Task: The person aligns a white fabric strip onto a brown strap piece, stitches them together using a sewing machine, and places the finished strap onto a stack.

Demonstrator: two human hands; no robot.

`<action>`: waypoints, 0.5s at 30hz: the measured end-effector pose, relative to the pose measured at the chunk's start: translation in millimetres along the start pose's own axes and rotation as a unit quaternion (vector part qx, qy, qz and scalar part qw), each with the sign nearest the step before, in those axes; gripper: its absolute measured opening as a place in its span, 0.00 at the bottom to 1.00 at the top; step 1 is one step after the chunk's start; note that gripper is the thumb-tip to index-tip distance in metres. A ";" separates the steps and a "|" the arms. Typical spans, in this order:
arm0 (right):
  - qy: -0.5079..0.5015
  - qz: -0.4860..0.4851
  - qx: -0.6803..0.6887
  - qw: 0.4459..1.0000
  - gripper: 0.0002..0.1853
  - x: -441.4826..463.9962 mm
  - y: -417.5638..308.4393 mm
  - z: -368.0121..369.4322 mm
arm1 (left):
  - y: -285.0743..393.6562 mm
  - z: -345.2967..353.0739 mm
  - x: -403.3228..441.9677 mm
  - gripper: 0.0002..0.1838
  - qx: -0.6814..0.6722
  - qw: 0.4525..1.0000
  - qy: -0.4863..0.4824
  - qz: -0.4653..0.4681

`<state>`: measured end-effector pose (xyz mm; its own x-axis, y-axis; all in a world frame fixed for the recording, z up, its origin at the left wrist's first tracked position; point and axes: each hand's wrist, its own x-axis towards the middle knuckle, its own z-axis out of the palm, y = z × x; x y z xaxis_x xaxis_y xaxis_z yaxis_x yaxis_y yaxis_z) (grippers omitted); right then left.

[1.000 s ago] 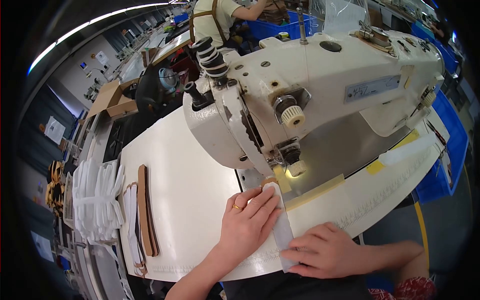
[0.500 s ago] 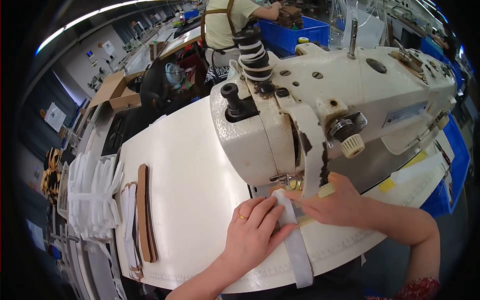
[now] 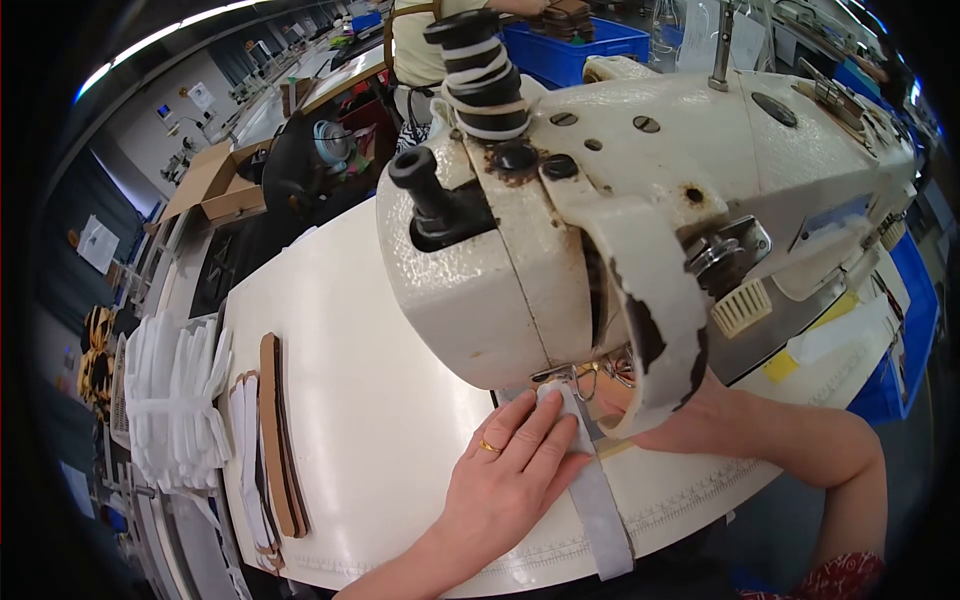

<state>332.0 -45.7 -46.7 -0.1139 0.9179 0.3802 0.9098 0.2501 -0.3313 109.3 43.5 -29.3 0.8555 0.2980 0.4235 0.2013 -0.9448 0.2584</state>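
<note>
A pale strip (image 3: 602,510) runs from the needle area of the white sewing machine (image 3: 470,310) toward the table's front edge. My left hand (image 3: 515,475) lies flat over the strip's upper part, fingers extended and a ring on one finger, just in front of the machine head. Behind the machine's curved lever, my right hand (image 3: 690,415) reaches in beside the needle area; its fingertips are mostly hidden. Brown strips (image 3: 283,440) and white strips with brown edges (image 3: 250,455) lie on the table's left side.
A tied bundle of white strips (image 3: 178,405) stands left of the table (image 3: 370,500). Blue bins (image 3: 570,55) and a co-worker (image 3: 420,50) are behind the machine. An open cardboard box (image 3: 225,185) sits at the upper left.
My right hand has moved from the strip's near end up to the needle area behind the lever. My left hand remains on the strip. The view has shifted closer to the machine.
</note>
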 end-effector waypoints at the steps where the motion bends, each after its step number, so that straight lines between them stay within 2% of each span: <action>1: 0.002 -0.007 -0.008 1.000 0.19 0.9 0.2 -1.1 | -0.7 1.4 -1.6 0.22 -0.003 1.000 0.004 -0.002; 5: 0.020 -0.044 -0.055 0.997 0.21 1.7 0.4 -0.8 | -8.1 7.7 -4.4 0.22 -0.015 1.000 0.022 -0.001; 9: 0.055 -0.082 -0.051 0.994 0.20 2.7 3.4 1.4 | 0.5 4.0 -0.5 0.21 0.077 0.997 0.032 0.004; 14: 0.066 -0.125 -0.118 0.983 0.04 3.7 2.9 0.2 | 7.4 0.4 -0.2 0.20 0.127 0.992 0.019 -0.011; 15: 0.068 -0.127 -0.123 0.982 0.04 3.8 1.2 -1.3 | 7.9 -0.3 0.5 0.20 0.137 0.990 0.023 -0.003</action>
<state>333.2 -42.3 -44.5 -0.3097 0.7821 0.5408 0.9298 0.3681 0.0001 111.2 36.3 -26.9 0.8327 0.3033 0.4633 0.3331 -0.9427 0.0184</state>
